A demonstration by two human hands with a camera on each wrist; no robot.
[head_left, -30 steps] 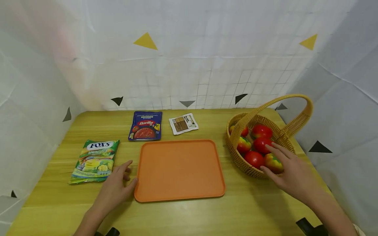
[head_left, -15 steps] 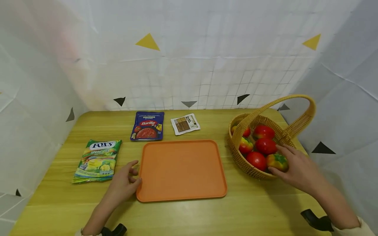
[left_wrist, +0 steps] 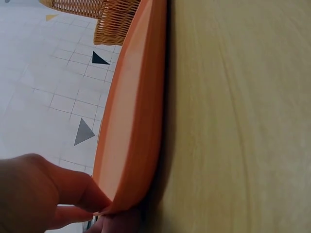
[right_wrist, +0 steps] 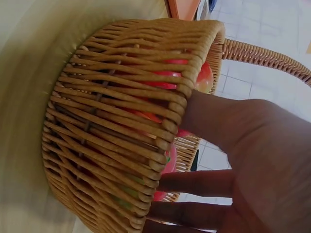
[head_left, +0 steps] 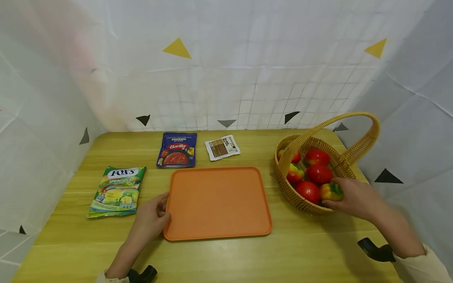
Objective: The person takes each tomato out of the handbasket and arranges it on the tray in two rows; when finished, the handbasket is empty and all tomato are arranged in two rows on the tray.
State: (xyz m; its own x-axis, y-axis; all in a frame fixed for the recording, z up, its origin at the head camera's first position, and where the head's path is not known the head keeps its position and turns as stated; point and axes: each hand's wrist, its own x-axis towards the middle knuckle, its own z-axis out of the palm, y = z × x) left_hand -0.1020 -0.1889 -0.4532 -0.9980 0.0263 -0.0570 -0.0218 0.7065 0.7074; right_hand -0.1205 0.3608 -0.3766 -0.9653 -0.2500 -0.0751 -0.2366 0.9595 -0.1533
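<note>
Basket (head_left: 294, 198) stands at the tray's (head_left: 217, 204) two o'clock. Left hand (head_left: 148, 218) pinches the tray's nine-o'clock rim; right hand (head_left: 359, 198) has just curled round the yellow-green fruit (head_left: 330, 192) at the basket's five o'clock, seemingly gripped, not yet lifted. Wicker partly hides the right fingers.

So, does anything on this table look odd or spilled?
Nothing looks spilled or damaged. The one small oddity is the white-and-brown rectangular packet beyond the rectangular orange tray: it lies slightly askew, not parallel with the tray's far edge.
</note>
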